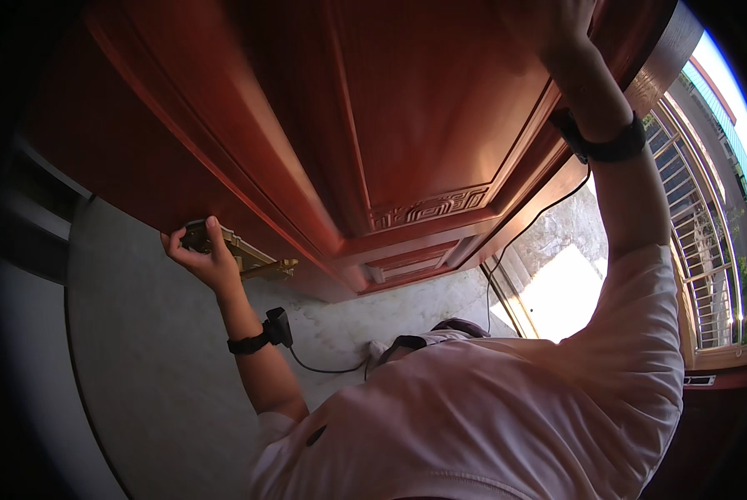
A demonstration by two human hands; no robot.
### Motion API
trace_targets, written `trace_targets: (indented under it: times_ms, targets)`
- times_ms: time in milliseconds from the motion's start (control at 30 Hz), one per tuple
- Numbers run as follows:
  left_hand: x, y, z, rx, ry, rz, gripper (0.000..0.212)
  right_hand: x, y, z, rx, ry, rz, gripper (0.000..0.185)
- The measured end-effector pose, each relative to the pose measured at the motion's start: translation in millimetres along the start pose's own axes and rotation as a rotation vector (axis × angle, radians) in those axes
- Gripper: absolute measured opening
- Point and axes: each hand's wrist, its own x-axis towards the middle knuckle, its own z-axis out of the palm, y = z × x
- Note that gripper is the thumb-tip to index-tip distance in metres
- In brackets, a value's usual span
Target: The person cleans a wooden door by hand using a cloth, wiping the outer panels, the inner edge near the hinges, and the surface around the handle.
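Note:
A reddish-brown panelled wooden door (423, 112) with carved fretwork fills the upper middle of the view. My left hand (208, 253) is at the door's left edge, its thumb and fingers curled around a dark, rounded part (196, 236) beside a brass-coloured door handle (267, 270) and its plate. What that dark part is cannot be told. My right hand (561, 25) is raised against the upper right part of the door; its fingers are blurred and partly cut off by the top rim, so whether it holds anything is unclear.
Pale stone floor (148, 350) lies below the door. A black cable (523, 228) hangs near the door's right side, and another runs from the device (278, 326) on my left wrist. At right are a sunlit threshold (511, 294) and a window with metal bars (692, 237).

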Motion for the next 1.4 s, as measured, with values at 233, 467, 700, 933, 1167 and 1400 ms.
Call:
trace_targets:
  times_ms: [233, 467, 700, 933, 1167, 1400]
  targets:
    - [-2.0, 12.0, -9.9, -0.008, 0.011, -0.065, 0.048, -269.1, -70.2, -23.6, 0.435, -0.528, -0.321, 0.061]
    - [-0.8, 29.9, -15.0, 0.068, -0.049, -0.078, 0.042, -376.6, -50.5, -44.1, 0.554, -0.705, -0.443, 0.061]
    - [-7.3, 46.4, -9.4, -0.029, -0.019, -0.147, 0.037, -244.5, 33.4, -29.5, 0.470, -0.520, 0.014, 0.062]
    - [-9.8, 20.4, -19.7, 0.067, 0.002, -0.123, 0.040, -12.8, 170.1, 31.8, 0.472, 0.099, 0.200, 0.051]
    - [-11.6, 4.7, -13.4, 0.038, 0.077, -0.088, 0.045, 157.7, 265.6, 59.8, -0.386, -0.099, 0.009, 0.052]
    - [-4.1, 19.0, -1.6, 0.023, 0.044, -0.039, 0.043, 126.8, 236.9, 48.4, 0.343, 0.170, 0.297, 0.054]
